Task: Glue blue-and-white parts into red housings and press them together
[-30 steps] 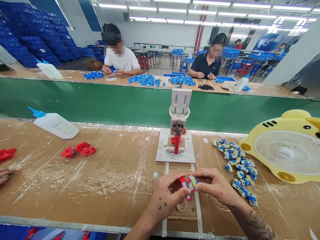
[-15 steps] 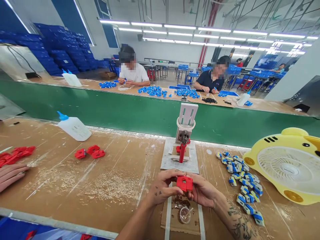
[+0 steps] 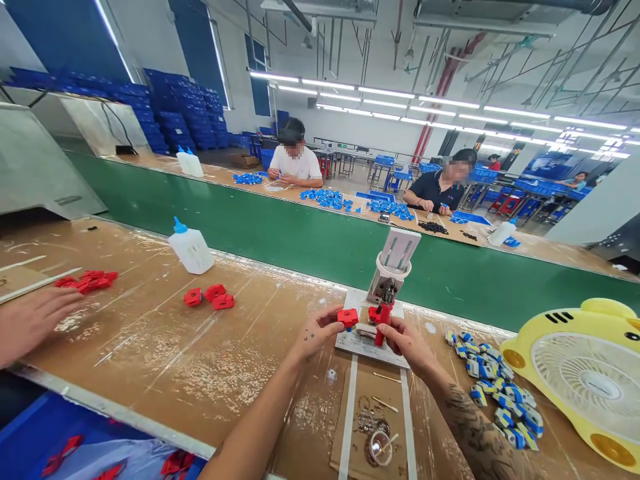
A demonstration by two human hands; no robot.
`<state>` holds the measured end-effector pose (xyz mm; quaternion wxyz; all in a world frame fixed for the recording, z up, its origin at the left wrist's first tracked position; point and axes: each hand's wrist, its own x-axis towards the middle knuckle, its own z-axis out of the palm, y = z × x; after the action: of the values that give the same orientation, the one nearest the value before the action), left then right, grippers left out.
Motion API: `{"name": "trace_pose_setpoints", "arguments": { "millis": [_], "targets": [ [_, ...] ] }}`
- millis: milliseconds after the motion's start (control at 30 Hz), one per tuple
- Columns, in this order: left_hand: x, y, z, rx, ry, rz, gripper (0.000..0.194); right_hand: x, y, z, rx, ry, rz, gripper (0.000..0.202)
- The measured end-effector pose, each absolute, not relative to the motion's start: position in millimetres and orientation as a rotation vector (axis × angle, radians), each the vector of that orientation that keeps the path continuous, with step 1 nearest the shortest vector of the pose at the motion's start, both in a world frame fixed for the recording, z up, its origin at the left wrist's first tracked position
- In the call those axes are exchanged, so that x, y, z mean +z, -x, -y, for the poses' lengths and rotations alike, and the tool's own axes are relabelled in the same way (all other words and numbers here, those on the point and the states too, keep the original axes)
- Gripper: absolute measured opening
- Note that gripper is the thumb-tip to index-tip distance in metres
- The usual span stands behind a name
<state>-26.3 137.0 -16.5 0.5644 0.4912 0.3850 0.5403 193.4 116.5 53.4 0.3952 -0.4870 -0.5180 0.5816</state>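
The right hand (image 3: 406, 341) is no longer sharing the small red plastic piece (image 3: 347, 317); its thumb and fingers are now closing on the red handle (image 3: 383, 323) of the pale clamp stand (image 3: 400, 248), so the work is moving from both hands to the clamp. The left hand (image 3: 314, 335) is keeping the piece in a nearly shut pinch, by the stand's left side. Another red part (image 3: 373, 315) is sitting in the stand, between the hands. Blue, white and yellow blocks (image 3: 505, 387) are lying right of the right hand on the brown worktop (image 3: 260, 360).
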Motion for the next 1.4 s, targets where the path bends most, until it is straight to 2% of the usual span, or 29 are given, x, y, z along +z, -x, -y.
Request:
{"name": "trace_pose_setpoints", "arguments": {
  "millis": [133, 233, 333, 500, 667, 767, 1000, 1267, 1400],
  "targets": [
    [-16, 23, -153, 1.217, -1.249, -0.932, 0.036, 95, -197, -122, 1.639, 1.136, 1.293, 0.063],
    [-16, 17, -168, 1.164, -1.333, -0.958, 0.029, 129, -207, -139, 1.926, 1.056, 1.145, 0.054],
    [-15, 6, -181, 1.099, -1.418, -0.958, 0.023, 148, -213, -153, 2.07, 1.071, 1.064, 0.051],
    [-16, -20, -189, 1.032, -1.504, -0.902, 0.028, 151, -212, -152, 2.078, 1.101, 0.975, 0.055],
    [-20, -32, -189, 1.012, -1.536, -0.886, 0.032, 138, -208, -131, 2.078, 1.156, 0.98, 0.043],
    [-20, -31, -187, 1.002, -1.561, -0.901, 0.032, 120, -204, -116, 2.012, 1.191, 1.042, 0.036],
    [-15, -30, -184, 0.983, -1.653, -0.961, 0.028, 80, -199, -105, 1.769, 1.318, 1.323, 0.057],
    [-12, -27, -181, 0.968, -1.766, -1.004, 0.032, 32, -200, -125, 1.155, 1.482, 1.86, 0.037],
    [-10, -30, -179, 0.959, -1.891, -1.077, 0.029, 21, -202, -129, 1.056, 1.497, 1.895, 0.041]
  ]
}}
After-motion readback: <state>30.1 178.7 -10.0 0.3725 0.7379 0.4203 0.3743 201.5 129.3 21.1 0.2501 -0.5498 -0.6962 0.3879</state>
